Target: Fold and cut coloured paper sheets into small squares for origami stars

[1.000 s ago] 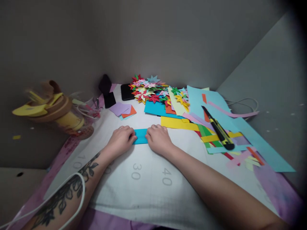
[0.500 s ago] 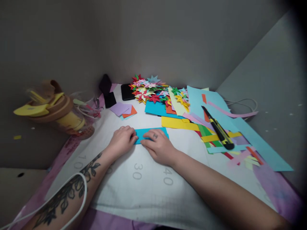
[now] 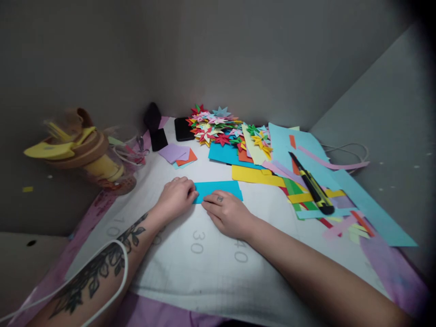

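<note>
A bright blue paper strip (image 3: 220, 187) lies flat on the white sheet in front of me, its near long edge partly under my fingers. My left hand (image 3: 179, 196) is curled over its left end, with the thumb and fingertips closed on the paper. On the near edge, the fingers of my right hand (image 3: 227, 212) are pressed together against the strip, pointing left toward the other hand. A small gap separates the two hands. Part of the strip is hidden under the fingers.
Folded paper stars (image 3: 216, 125) are heaped at the back. A black and yellow cutter knife (image 3: 311, 184) lies among coloured strips at right, over light blue sheets (image 3: 371, 204). Purple squares (image 3: 172, 153), a black phone (image 3: 184, 129) and a clear cup (image 3: 98, 172) are at left.
My right hand has drawn back toward me, from over the middle of the blue strip to its near edge, uncovering more paper. The left hand stays at the left end.
</note>
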{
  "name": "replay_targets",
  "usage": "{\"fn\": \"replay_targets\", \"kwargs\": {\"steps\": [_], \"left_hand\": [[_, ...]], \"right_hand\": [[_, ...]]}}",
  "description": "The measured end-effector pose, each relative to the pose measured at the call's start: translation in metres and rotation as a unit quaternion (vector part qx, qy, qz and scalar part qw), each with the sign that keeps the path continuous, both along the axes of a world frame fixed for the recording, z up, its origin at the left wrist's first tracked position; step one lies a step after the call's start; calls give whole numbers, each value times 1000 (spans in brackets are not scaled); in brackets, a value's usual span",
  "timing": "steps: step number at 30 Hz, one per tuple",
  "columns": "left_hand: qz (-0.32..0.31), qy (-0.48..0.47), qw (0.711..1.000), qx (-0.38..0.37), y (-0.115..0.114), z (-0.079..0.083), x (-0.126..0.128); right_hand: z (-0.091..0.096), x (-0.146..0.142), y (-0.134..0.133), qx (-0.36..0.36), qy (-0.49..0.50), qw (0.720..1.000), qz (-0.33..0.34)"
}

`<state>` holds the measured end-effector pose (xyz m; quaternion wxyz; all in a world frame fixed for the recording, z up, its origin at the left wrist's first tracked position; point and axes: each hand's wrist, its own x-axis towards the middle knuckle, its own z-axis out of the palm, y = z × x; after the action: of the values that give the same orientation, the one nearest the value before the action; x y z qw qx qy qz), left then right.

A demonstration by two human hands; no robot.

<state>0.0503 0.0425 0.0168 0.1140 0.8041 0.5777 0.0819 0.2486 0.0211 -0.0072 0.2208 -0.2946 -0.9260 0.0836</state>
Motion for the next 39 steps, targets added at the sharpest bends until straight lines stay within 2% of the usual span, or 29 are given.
{"fn": "replay_targets", "kwargs": {"steps": [3, 7, 11, 15, 18, 25, 29, 34, 39], "left_hand": [[-5, -25, 1000, -8, 3, -4, -5], [-59, -122, 990, -48, 11, -8, -22], [-96, -198, 969, -116, 16, -1, -40], [-104, -189, 963, -160, 18, 7, -53], [-95, -204, 959, -170, 21, 7, -62], [-100, -221, 958, -153, 24, -1, -68], [-118, -203, 963, -135, 21, 2, -64], [-128, -201, 962, -134, 20, 4, -62], [-125, -174, 967, -136, 21, 5, -61]], "right_hand": [[1, 0, 1, -9, -24, 1000, -4], [8, -4, 2, -49, -87, 995, -14], [18, -12, 6, -93, -142, 985, -17], [27, -21, 12, -119, -194, 974, -8], [32, -31, 16, -136, -231, 963, 8], [36, -60, 20, -138, -268, 953, 24], [35, -67, 15, -123, -249, 960, 18], [28, -43, 1, -87, -184, 979, -30], [17, 21, -16, -63, -151, 976, -144]]}}
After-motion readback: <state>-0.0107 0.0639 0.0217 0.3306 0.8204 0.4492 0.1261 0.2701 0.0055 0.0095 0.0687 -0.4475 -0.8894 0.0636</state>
